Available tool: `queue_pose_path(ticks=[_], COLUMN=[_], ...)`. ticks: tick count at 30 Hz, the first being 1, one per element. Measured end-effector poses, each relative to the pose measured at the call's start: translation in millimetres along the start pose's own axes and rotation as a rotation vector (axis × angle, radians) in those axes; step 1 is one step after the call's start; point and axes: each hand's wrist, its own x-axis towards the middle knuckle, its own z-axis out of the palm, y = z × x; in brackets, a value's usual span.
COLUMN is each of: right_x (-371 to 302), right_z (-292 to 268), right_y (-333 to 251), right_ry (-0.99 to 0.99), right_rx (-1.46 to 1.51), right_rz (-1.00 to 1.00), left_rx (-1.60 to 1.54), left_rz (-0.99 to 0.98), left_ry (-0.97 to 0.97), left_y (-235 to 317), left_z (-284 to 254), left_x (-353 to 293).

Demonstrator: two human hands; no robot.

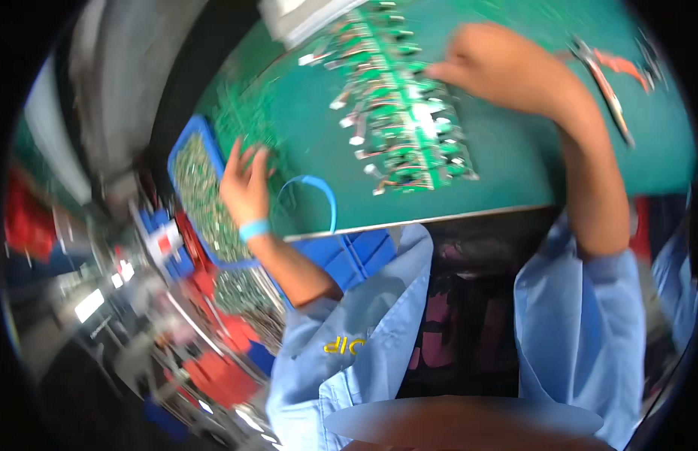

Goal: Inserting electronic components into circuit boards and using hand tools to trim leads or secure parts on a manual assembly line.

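Observation:
A long panel of small green circuit boards [398, 105] lies on the green work mat, with short wires and white connectors along its left side. My right hand [499, 68] is over the panel's far right side, closed, its thumb and fingertips drawn together at the boards. Motion blur hides what is between those fingers. At the left, my left hand [245, 186] is open with its fingers apart, holding nothing I can see. It hovers beside a blue tray [201, 129] full of small green and metallic pieces. Around that wrist runs a blue wrist strap [253, 229] with a blue cord [328, 197].
Loose thin green strips [247, 113] are heaped beyond the tray. Pliers [606, 94] with orange handles lie at the far right of the mat [507, 161]. A white box-like object [307, 19] stands at the far edge. Below the table's near edge are blue bins [341, 255].

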Motion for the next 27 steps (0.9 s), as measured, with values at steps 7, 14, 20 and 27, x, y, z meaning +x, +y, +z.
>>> queue_pose_path(ticks=[7, 14, 20, 27], right_x=[26, 24, 9, -44], right_z=[-8, -9, -29, -1], right_y=[7, -15, -54, -7], right_ry=[-0.304, -0.278, -0.071, -0.154], right_rx=[0.319, 0.081, 0.193, 1.691], right_rz=[0.227, 0.162, 0.048, 0.328], left_rx=[-0.136, 0.232, 0.251, 0.131], left_rz=[0.647, 0.997, 0.961, 0.992], left_ry=[0.005, -0.380, -0.401, -0.414], left_y=[45, 96, 85, 88], left_z=[52, 155, 153, 150], left_x=[-55, -60, -59, -55])
